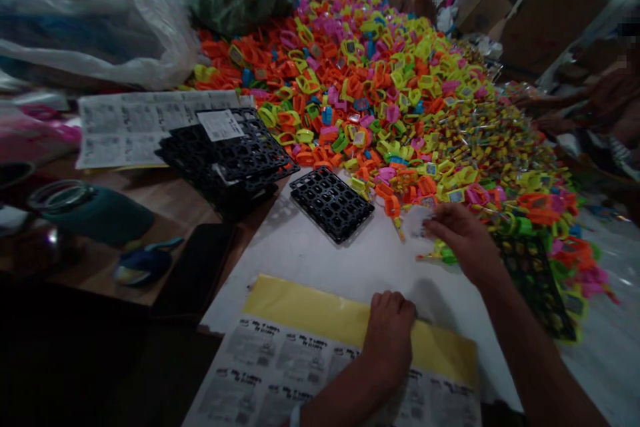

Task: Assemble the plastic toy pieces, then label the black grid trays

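A sheet of printed labels (290,347) with a yellow backing strip lies at the table's front edge. My left hand (390,330) is closed over the top edge of that sheet, fingers curled and their tips hidden. Further forward, my right hand (463,237) pinches a small, pale, see-through piece (416,220), too blurred to name. Just beneath it, a green and yellow plastic toy piece (443,252) rests on the white table. A short stack of black plastic grid trays (331,205) sits to the left of my right hand.
A large heap of colourful plastic toy watches (360,100) covers the back. More black trays (225,160), a teal jar (95,210) and a dark phone-like slab (195,267) are at left. A filled black tray (535,280) lies right. Another person's arms (585,103) reach in at far right.
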`<state>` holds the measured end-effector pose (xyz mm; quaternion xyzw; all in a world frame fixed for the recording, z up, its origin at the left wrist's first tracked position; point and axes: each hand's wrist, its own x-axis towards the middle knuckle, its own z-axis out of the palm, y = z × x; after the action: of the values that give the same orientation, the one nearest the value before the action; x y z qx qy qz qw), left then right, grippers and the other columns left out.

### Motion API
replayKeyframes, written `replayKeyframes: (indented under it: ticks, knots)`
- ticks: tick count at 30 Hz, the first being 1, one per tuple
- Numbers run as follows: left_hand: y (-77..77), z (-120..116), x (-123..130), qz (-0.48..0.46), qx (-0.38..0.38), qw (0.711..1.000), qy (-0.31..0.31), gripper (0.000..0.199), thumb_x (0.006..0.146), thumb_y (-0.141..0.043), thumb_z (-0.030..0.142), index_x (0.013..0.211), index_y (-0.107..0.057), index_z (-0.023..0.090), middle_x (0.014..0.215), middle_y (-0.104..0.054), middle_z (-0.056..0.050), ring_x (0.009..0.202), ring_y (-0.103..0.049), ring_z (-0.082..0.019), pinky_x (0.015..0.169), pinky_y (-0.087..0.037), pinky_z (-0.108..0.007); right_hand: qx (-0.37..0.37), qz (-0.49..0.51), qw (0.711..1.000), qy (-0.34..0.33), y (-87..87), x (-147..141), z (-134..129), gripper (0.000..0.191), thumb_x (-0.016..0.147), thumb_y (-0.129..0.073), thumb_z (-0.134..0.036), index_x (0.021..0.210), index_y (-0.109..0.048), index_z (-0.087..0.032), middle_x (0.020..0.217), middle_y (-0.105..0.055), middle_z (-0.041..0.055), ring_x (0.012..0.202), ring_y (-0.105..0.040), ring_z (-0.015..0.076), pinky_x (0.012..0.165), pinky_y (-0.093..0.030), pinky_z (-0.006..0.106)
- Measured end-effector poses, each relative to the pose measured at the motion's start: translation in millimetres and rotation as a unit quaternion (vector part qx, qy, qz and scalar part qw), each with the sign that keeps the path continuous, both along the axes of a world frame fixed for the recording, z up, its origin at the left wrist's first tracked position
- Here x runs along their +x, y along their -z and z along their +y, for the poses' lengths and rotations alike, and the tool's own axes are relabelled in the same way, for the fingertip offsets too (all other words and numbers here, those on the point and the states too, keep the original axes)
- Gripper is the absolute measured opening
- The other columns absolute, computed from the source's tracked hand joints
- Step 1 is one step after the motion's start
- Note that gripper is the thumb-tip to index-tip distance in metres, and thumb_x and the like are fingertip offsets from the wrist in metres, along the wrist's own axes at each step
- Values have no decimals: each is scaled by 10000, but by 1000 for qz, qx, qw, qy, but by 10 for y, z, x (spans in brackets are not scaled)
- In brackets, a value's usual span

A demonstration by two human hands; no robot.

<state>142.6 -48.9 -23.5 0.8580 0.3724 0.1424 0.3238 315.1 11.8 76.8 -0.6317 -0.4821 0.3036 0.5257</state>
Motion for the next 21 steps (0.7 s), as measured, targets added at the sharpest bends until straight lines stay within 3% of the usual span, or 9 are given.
replayKeyframes:
  ticks: [3,6,11,14,17,21]
  knots:
    - [-99,38,-97,-67,-15,997,-17,257,805,-520,79,1036,-588,169,1044,-595,-69,965,-500,-202,846,-442,-339,19,-92,989,-111,148,-294,615,216,707,-665,-293,842,-516,-213,746,-548,-28,705,-544,132,672,-444,283]
    - [-238,176,-241,-131,24,990,-42,305,788,-515,52,1070,-572,153,1077,-592,-83,993,-502,-203,854,-468,-331,27,-142,972,-186,216,-512,1138,222,676,-662,-221,838,-511,-206,775,-537,-32,736,-527,129,708,-423,283]
    - [-439,625,-564,-154,111,973,-129,209,862,-454,116,1009,-591,173,993,-617,-74,924,-529,-196,820,-481,-350,-40,-119,955,-269,256,-630,1658,305,560,-728,-196,798,-538,-200,721,-556,-51,676,-529,124,637,-415,260]
    - [-473,902,-774,-141,130,966,-174,193,880,-436,148,979,-599,178,965,-628,-69,909,-547,-196,814,-486,-359,-62,-103,967,-223,297,-636,1647,267,599,-709,-283,760,-512,-202,681,-556,-46,635,-534,128,591,-412,260]
    - [-453,1107,-945,-133,140,957,-217,202,892,-415,154,991,-588,182,975,-625,-67,932,-551,-191,842,-481,-362,-89,-78,981,-153,338,-674,1400,237,685,-648,-381,778,-516,-207,690,-595,-16,651,-570,149,585,-425,272]
    - [-437,1270,-1048,-144,151,941,-268,204,907,-397,169,1015,-569,178,1013,-609,-74,977,-542,-184,887,-464,-362,-140,66,980,-122,366,-778,1021,305,674,-686,-422,837,-581,-187,755,-668,16,711,-613,160,672,-460,291]
